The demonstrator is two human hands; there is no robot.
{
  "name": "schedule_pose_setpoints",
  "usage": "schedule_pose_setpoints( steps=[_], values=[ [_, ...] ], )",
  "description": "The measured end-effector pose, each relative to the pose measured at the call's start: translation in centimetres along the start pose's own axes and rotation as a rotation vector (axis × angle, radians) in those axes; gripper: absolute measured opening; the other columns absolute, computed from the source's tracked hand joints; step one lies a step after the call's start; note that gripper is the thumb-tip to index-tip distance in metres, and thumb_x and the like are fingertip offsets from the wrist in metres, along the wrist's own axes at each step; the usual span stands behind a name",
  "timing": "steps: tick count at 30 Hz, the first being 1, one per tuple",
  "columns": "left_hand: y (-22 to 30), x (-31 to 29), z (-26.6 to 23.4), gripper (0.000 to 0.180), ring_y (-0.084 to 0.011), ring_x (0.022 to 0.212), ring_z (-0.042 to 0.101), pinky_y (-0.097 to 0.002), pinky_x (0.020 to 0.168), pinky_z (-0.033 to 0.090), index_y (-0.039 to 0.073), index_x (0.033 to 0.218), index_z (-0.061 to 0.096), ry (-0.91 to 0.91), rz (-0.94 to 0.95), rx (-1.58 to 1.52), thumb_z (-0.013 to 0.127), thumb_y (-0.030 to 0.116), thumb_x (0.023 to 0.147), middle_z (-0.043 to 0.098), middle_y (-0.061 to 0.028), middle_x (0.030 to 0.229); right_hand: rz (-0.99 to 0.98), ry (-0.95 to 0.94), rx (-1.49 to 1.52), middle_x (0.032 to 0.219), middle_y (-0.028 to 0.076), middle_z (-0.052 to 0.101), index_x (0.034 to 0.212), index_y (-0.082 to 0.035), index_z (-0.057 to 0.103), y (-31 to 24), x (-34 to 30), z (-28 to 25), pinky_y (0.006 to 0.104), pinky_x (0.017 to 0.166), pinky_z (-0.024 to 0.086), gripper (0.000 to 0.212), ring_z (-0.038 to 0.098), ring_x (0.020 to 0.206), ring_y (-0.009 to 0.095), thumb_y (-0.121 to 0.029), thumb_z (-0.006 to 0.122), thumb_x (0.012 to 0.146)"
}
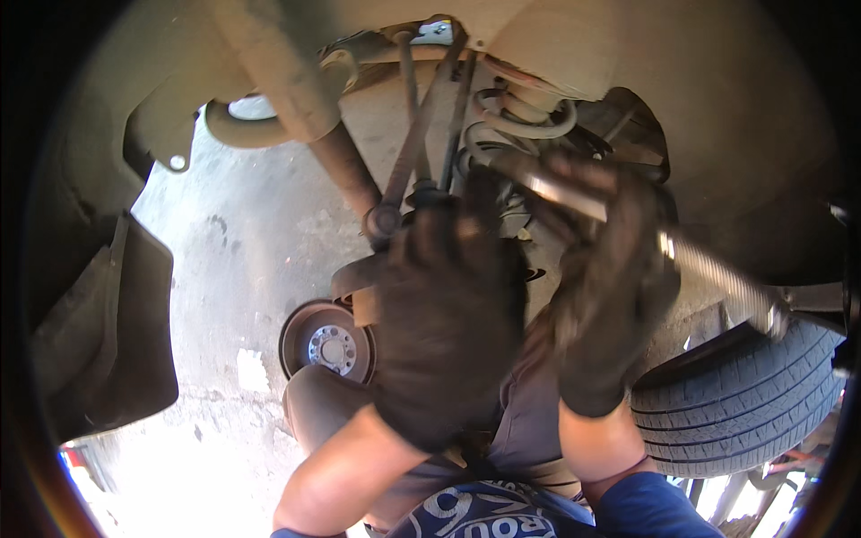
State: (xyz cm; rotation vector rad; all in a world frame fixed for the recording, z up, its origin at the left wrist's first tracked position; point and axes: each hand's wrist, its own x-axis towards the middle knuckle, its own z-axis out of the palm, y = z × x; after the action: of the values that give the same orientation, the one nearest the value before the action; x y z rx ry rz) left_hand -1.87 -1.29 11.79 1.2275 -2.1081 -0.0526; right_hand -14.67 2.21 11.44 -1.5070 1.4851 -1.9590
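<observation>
My right hand (619,269), in a black glove, is closed around a long shiny wrench (726,278) with a ribbed metal handle. The tool slants from upper left to lower right, and motion blurs it. Its head end, by the coil spring, is hard to make out. My left hand (448,314), gloved too, is raised at the middle against the suspension parts, with its back toward me. Its fingers curl over, hiding what they grip. Just above it, a rusty suspension link (417,143) ends in a round bushing (383,220).
A coil spring (520,117) stands above the hands, with a thick brown tube (345,166) to their left. A brake drum (330,345) rests beside my knee. The tire (740,399) is at lower right. A dark liner flap (134,323) hangs at left.
</observation>
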Motion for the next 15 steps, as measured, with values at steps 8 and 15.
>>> schedule_pose_setpoints(
  steps=[8, 15],
  values=[
    [0.1, -5.6, -2.3, 0.033, -0.0355, 0.088, 0.074, -0.0416, 0.075, 0.056, -0.003, 0.132, 0.060, -0.395, -0.235, -1.394, 0.059, 0.013, 0.104, 0.074, -0.0199, 0.099, 0.165, -0.103, 0.685, 0.123, 0.018, 0.068, 0.111, -0.008, 0.059, -2.0, -4.7, -3.9, 0.0603, 0.107, 0.054, 0.040, 0.065, 0.124, 0.043, -0.046, 0.046, 0.113],
    [-0.7, -12.4, 0.3, 0.036, -0.0310, 0.095, 0.075, -0.0398, 0.083, 0.056, 0.000, 0.135, 0.060, -0.232, -0.376, -1.128, 0.062, 0.019, 0.105, 0.075, -0.0183, 0.105, 0.406, -0.236, 0.881, 0.139, 0.013, 0.058, 0.129, -0.010, 0.057, -1.1, -8.9, -3.9, 0.0558, 0.108, 0.049, 0.035, 0.055, 0.131, 0.037, -0.040, 0.052, 0.113]
  ],
)
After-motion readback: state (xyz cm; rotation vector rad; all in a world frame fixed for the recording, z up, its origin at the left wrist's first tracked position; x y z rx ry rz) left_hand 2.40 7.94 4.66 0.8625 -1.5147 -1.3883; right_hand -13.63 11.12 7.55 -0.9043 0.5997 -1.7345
